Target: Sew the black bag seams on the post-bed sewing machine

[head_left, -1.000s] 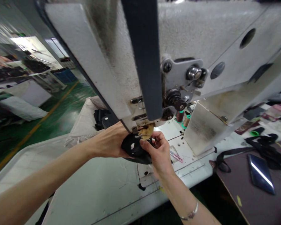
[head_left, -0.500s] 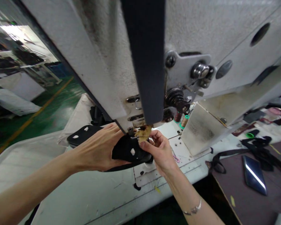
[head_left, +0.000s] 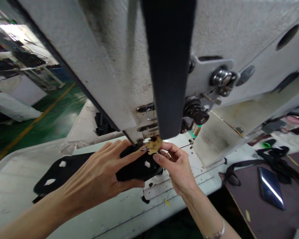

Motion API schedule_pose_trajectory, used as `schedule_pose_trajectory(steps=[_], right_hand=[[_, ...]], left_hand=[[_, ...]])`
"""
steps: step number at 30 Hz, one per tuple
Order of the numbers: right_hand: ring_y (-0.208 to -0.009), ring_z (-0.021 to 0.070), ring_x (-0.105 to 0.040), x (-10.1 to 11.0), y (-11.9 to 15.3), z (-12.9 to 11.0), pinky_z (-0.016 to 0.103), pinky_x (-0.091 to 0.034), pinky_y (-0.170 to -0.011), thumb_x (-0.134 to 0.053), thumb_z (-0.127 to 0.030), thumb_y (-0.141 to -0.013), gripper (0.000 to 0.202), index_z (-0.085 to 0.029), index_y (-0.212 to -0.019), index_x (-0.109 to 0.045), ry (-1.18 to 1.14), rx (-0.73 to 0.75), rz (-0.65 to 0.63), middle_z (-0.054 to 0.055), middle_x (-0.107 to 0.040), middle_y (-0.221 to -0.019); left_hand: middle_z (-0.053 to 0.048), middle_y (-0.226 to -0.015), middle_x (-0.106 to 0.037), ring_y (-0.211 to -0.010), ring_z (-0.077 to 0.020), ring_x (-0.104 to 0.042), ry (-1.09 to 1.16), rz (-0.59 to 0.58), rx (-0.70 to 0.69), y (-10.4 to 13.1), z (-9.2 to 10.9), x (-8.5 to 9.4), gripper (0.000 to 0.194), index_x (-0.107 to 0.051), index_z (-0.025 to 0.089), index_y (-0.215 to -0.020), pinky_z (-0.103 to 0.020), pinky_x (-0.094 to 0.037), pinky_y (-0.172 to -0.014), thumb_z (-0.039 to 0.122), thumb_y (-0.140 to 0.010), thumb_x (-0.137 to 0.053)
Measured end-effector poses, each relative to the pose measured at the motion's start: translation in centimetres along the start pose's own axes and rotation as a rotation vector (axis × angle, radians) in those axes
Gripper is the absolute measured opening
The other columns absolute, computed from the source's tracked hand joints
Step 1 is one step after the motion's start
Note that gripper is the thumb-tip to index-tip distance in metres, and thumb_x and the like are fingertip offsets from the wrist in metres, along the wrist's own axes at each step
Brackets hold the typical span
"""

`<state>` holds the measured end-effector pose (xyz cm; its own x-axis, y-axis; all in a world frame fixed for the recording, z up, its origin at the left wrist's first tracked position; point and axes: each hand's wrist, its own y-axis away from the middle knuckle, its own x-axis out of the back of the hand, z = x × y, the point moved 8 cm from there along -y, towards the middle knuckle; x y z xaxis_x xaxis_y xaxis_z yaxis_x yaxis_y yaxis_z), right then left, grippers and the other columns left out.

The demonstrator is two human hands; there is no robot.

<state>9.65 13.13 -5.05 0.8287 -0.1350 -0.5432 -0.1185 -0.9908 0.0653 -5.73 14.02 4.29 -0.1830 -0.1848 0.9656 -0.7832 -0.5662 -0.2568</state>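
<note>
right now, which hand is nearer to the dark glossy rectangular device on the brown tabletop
Right. The right hand is left of the dark glossy rectangular device, at the flat black piece with white patches; the left hand is farther left, spread over that piece.

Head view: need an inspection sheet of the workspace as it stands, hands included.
Surface: pale machine table, yellow scrap near its front edge.
Job's things: black piece with white patches, partly beneath the sewing machine; ragged tan piece at its foot.
Clutter: dark, glossy flat device and black strap on the brown surface at right; thread spool partly hidden.
Hands: left hand spread over the black piece; right hand has fingers at the tan piece's edge, pinch unclear.
Cables: nothing seen.
Surroundings: green floor with yellow line; far worktables blurred.
</note>
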Motion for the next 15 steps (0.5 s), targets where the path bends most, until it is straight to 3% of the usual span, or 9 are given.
schedule_pose_trajectory(steps=[4,7,11,15], right_hand=[[-0.098,0.0186,-0.062,0.8,0.1,0.0,0.035,-0.048,-0.091,-0.086,-0.035,-0.072,0.030,-0.022,-0.097,-0.078,0.084,0.008,0.036,0.005,-0.073,-0.113],[-0.100,0.0174,-0.060,1.1,0.4,0.3,0.033,-0.046,-0.093,-0.085,-0.035,-0.073,0.032,-0.024,-0.102,-0.079,0.010,-0.031,0.004,0.004,-0.071,-0.117],[-0.093,0.0133,-0.059,1.0,0.7,1.0,0.025,-0.045,-0.088,-0.088,-0.022,-0.064,0.040,-0.025,-0.103,-0.078,-0.111,-0.189,-0.007,-0.001,-0.069,-0.101],[-0.079,0.0093,-0.055,0.3,0.0,1.1,0.020,-0.042,-0.074,-0.081,-0.011,-0.061,0.029,-0.023,-0.085,-0.072,-0.163,-0.206,0.044,-0.004,-0.063,-0.081]], left_hand=[[-0.005,-0.118,-0.058,-0.098,-0.0240,-0.061,-0.071,-0.042,0.027,0.0,0.4,-0.1,0.052,-0.052,0.028,-0.141,-0.043,-0.055,-0.087,0.050,-0.094,-0.059],[-0.004,-0.123,-0.058,-0.101,-0.0238,-0.062,-0.079,-0.018,0.010,-0.1,0.6,0.2,0.051,-0.051,0.030,-0.142,-0.042,-0.055,-0.087,0.051,-0.095,-0.057],[-0.011,-0.132,-0.056,-0.106,-0.0280,-0.061,-0.043,-0.085,-0.025,-0.3,0.7,0.0,0.060,-0.048,0.027,-0.143,-0.047,-0.055,-0.088,0.055,-0.092,-0.062],[-0.012,-0.136,-0.054,-0.110,-0.0296,-0.059,-0.006,-0.077,-0.047,-0.3,0.5,-0.1,0.064,-0.044,0.029,-0.147,-0.049,-0.055,-0.090,0.055,-0.091,-0.062]])
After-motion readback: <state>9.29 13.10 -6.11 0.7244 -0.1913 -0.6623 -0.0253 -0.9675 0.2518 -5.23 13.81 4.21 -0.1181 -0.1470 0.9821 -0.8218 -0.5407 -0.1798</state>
